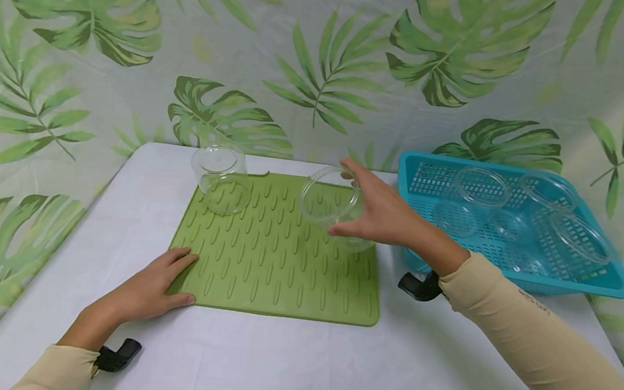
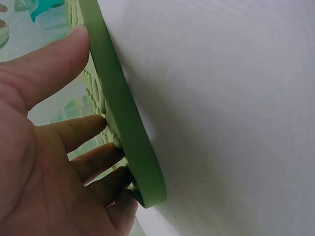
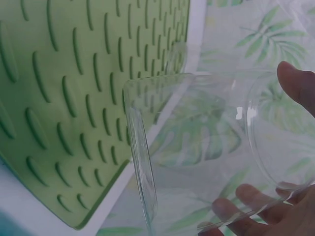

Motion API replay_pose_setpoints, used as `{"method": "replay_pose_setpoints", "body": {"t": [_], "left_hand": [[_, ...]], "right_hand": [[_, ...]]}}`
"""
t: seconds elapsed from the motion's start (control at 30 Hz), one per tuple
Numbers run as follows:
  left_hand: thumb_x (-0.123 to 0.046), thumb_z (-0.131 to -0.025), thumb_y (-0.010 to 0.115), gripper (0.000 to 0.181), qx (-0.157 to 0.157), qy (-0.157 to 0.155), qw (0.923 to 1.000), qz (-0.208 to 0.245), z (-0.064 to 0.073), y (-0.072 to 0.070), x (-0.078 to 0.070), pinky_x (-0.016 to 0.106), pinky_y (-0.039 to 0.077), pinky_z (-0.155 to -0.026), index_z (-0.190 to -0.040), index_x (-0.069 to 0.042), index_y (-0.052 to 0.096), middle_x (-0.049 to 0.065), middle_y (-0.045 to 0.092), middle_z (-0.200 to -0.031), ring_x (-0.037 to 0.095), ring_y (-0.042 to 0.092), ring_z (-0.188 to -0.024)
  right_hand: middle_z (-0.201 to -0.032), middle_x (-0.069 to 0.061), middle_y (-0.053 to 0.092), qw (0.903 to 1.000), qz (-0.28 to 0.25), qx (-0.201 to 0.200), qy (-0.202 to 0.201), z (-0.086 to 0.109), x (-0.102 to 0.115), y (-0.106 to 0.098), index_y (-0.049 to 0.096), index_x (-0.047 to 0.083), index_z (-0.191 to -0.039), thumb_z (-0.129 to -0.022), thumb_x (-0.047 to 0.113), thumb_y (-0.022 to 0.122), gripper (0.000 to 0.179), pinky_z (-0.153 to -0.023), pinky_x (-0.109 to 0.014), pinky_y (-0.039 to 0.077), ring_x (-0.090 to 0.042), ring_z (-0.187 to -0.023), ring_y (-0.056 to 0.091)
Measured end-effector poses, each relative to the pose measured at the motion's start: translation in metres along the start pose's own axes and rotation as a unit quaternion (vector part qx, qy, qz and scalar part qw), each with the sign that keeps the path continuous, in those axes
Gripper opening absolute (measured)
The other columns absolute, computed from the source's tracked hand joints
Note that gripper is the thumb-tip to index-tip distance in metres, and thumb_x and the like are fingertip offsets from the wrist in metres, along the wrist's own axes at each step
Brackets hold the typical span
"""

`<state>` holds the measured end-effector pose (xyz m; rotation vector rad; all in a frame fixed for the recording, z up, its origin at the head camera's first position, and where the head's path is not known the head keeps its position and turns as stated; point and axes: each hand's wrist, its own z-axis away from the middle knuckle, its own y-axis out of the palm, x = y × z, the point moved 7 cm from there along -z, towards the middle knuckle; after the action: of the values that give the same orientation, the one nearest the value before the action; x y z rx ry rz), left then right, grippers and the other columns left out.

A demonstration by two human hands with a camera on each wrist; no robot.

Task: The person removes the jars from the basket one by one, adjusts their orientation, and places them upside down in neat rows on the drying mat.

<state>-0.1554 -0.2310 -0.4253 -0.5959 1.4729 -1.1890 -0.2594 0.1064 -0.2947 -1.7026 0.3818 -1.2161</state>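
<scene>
Tan sleeve (image 1: 533, 344) nearest, right hand (image 1: 380, 210) grips a clear cup (image 3: 197, 142) over the green mat (image 1: 277, 272); spread left hand (image 1: 151, 283) likely steadies its near-left corner.

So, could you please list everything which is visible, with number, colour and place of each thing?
Held cup: 1, clear, in the right hand, over the mat.
Standing cup: 1, clear, on the mat's far-left corner.
Other cups: 3, clear, inside the basket.
Mat: 1, green, left of the basket.
Basket: 1, turquoise, right of the mat.
Cloth: 1, white, under mat and basket.
Backdrop: 1, pale with green leaves, behind the cloth.
Wrist devices: 2, black, one at each sleeve.
Sleeves: 2, beige, near lower corners.
Left hand: 1, bare, touching the mat's near-left corner.
Right hand: 1, bare, gripping the held cup.
</scene>
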Motion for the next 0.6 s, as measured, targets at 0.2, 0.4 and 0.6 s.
{"method": "replay_pose_setpoints", "body": {"t": [0.2, 0.4, 0.6], "left_hand": [[-0.029, -0.085, 0.077, 0.075, -0.010, -0.011, 0.9999, -0.009, -0.001, -0.007, -0.003, 0.064, 0.039, -0.108, -0.144, 0.003, 0.044, 0.029, 0.040, -0.150, 0.051, 0.038, -0.138], [-0.018, -0.086, 0.076, 0.062, -0.075, 0.007, 0.9971, -0.004, 0.001, -0.032, -0.019, 0.062, 0.044, -0.105, -0.139, 0.003, 0.051, 0.027, 0.051, -0.142, 0.048, 0.049, -0.131], [-0.008, -0.082, 0.079, 0.049, -0.188, 0.095, 0.9775, 0.011, 0.005, -0.064, -0.050, 0.052, 0.052, -0.095, -0.128, -0.003, 0.062, 0.017, 0.064, -0.129, 0.038, 0.061, -0.120]], "right_hand": [[-0.159, -0.009, 0.037, 0.9999, 0.014, 0.008, -0.002, 0.002, -0.003, 0.001, 0.013, 0.021, -0.160, -0.072, 0.046, 0.087, 0.118, -0.111, -0.058, 0.041, -0.032, -0.146, 0.038], [-0.160, -0.010, 0.035, 0.9995, 0.024, 0.012, -0.016, 0.004, -0.004, 0.003, 0.011, 0.018, -0.160, -0.072, 0.049, 0.086, 0.120, -0.114, -0.058, 0.038, -0.033, -0.148, 0.034], [-0.159, -0.010, 0.035, 0.9997, 0.018, 0.013, -0.007, 0.008, -0.004, 0.005, 0.015, 0.013, -0.159, -0.072, 0.046, 0.087, 0.117, -0.113, -0.058, 0.039, -0.033, -0.147, 0.035]]}}
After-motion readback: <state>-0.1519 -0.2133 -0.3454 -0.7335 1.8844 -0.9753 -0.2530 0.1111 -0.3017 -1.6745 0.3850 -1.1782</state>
